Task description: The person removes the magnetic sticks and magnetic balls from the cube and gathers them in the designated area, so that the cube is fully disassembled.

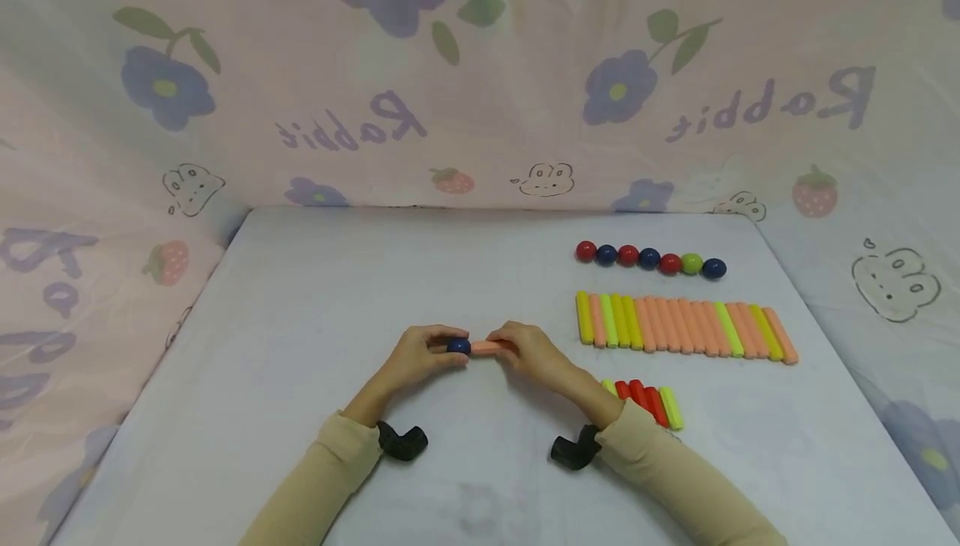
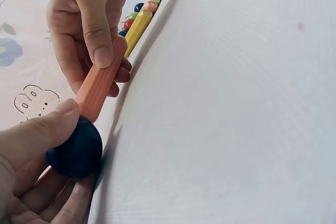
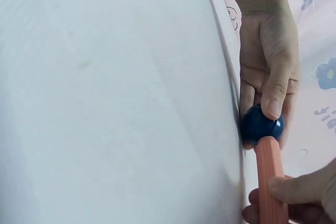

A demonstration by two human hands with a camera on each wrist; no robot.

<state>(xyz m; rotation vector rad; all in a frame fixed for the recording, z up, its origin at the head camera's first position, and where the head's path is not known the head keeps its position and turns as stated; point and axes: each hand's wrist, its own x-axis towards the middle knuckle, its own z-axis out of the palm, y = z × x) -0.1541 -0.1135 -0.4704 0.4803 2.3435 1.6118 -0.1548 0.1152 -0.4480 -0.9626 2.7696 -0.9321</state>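
Between thumb and fingers, my left hand [image 1: 417, 356] pinches a dark blue ball [image 1: 459, 347]. My right hand [image 1: 534, 354] holds a ridged salmon-pink stick [image 1: 486, 348] along its length. One end of the stick touches the ball, as the left wrist view shows with the blue ball [image 2: 79, 148] against the pink stick [image 2: 101, 88]. From the right wrist view the stick [image 3: 269, 174] meets the ball [image 3: 262, 124] end on; whether it sits in a hole cannot be seen. Both hands are close together over the middle of the white table.
At the back right lies a row of red, blue and green balls [image 1: 627, 256]. Nearer stands a long row of pink, yellow and green sticks [image 1: 678, 325]. Short red and green sticks [image 1: 655, 404] lie partly behind my right forearm. Patterned cloth [image 1: 480, 112] surrounds the table [image 1: 225, 413].
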